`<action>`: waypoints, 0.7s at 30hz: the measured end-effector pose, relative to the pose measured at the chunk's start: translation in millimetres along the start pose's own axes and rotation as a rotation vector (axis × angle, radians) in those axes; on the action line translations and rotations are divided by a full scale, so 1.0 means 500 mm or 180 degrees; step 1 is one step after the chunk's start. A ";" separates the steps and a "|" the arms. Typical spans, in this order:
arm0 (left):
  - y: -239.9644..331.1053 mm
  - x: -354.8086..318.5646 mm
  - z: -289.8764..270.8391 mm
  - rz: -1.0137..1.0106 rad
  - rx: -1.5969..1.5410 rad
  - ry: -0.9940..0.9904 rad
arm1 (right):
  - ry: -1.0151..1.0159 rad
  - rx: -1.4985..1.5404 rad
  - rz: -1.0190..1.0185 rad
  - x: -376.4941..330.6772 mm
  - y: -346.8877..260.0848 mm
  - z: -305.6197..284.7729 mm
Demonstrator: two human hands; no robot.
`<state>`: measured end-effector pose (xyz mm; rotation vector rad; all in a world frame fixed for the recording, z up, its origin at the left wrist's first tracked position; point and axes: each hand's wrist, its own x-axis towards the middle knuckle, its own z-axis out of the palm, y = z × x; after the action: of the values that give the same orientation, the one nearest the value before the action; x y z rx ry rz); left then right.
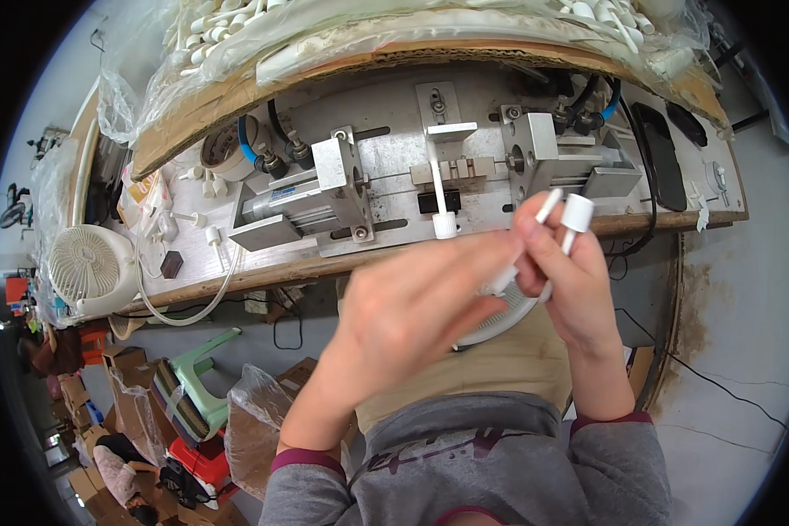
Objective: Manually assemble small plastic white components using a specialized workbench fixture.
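Observation:
My right hand (570, 263) is closed around white screw caps with thin stems. One white cap (577, 213) points up between its fingers, and a white stem (548, 206) sticks up beside it. My left hand (412, 302) reaches across from the left, smeared by motion, its fingertips meeting those of my right hand. Another white piece (503, 280) shows between the two hands, and which one holds it I cannot tell. Beyond them, a white stemmed cap (445, 225) hangs cap-down at the middle of a metal clamping fixture (451, 168).
Pneumatic cylinders flank the fixture, left (294, 206) and right (579, 162). A cardboard box edge (359, 66) with many white caps behind it spans the back. A white fan (92, 267) stands at left, a black phone (659, 158) at right. Below my hands is a white round rim (500, 323).

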<state>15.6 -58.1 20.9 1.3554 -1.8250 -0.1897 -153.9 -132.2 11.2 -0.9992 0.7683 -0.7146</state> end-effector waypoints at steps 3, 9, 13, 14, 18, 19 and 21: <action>0.024 -0.009 -0.007 0.0021 -0.0290 0.0060 | -0.0257 -0.0027 -0.0023 0.004 0.002 0.001; -0.010 -0.014 0.004 -0.0484 0.0379 0.0435 | 0.0376 -0.1401 -0.1513 0.009 -0.011 -0.016; -0.031 -0.009 0.019 -0.0140 0.1479 -0.0111 | 0.0280 -0.1449 -0.1170 -0.011 -0.034 -0.017; -0.027 -0.005 0.021 -0.0206 0.1579 -0.0059 | 0.0207 -0.1301 -0.0858 -0.019 -0.041 -0.017; -0.038 0.009 0.015 -0.0283 0.1461 -0.0098 | 0.0246 -0.1549 -0.1312 -0.015 -0.037 -0.016; -0.039 0.008 0.016 -0.0292 0.1434 -0.0089 | 0.0253 -0.1583 -0.1466 -0.015 -0.036 -0.016; -0.041 0.005 0.017 -0.0297 0.1422 -0.0070 | 0.0257 -0.1645 -0.1797 -0.012 -0.030 -0.016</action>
<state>24.6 -71.6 5.5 1.7503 -1.8935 0.1673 -166.5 -136.5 23.4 -1.7023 0.7623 -1.0724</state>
